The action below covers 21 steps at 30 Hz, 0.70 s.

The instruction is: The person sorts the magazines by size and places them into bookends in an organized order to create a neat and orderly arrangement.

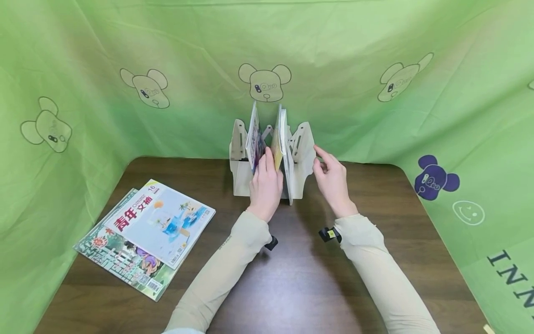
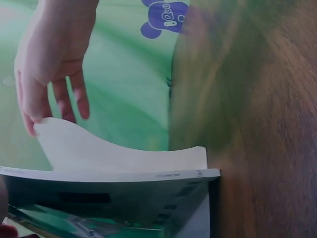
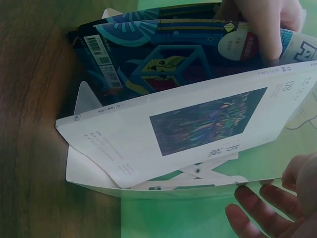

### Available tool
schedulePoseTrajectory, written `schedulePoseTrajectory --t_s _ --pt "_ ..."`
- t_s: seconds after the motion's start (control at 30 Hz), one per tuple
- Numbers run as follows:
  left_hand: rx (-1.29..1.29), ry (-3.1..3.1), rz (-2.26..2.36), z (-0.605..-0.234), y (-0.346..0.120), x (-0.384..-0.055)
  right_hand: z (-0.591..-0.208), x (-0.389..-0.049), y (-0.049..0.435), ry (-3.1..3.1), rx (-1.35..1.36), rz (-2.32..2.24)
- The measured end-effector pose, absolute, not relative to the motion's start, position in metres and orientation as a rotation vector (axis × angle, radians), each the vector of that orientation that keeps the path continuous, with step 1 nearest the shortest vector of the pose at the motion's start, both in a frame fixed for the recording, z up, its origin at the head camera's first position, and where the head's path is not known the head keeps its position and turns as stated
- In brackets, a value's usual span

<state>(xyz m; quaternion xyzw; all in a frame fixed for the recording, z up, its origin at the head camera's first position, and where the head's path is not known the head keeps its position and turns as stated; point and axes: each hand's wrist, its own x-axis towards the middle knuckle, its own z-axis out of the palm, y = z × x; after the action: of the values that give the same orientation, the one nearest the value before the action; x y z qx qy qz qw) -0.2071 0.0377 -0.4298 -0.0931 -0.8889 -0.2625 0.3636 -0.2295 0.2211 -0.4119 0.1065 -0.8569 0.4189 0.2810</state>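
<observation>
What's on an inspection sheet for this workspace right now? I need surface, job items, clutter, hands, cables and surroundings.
Surface: brown wooden table with light reflecting off its near part.
Job's things: off-white rack near the far edge; upright in it, a white magazine and a dark blue magazine, among others.
Clutter: at the left, a light-blue magazine overlaps a green magazine, both lying flat.
Left hand: among the upright magazines; exact grip unclear.
Right hand: pinches the rack's right end at its edge.
Cables: nothing seen.
Surroundings: green curtain printed with cartoon heads.
</observation>
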Motion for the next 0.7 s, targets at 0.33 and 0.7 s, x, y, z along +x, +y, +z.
schedulePoseTrajectory --t_s 0.33,0.7 --pt "-0.303 -2.267 -0.795 -0.417 0.019 -0.196 -0.411 -0.229 0.221 -2.294 0.283 1.139" --pt "-0.392 -2.169 -0.848 -0.415 0.003 -0.184 -0.411 -0.229 0.221 -2.308 0.258 1.134"
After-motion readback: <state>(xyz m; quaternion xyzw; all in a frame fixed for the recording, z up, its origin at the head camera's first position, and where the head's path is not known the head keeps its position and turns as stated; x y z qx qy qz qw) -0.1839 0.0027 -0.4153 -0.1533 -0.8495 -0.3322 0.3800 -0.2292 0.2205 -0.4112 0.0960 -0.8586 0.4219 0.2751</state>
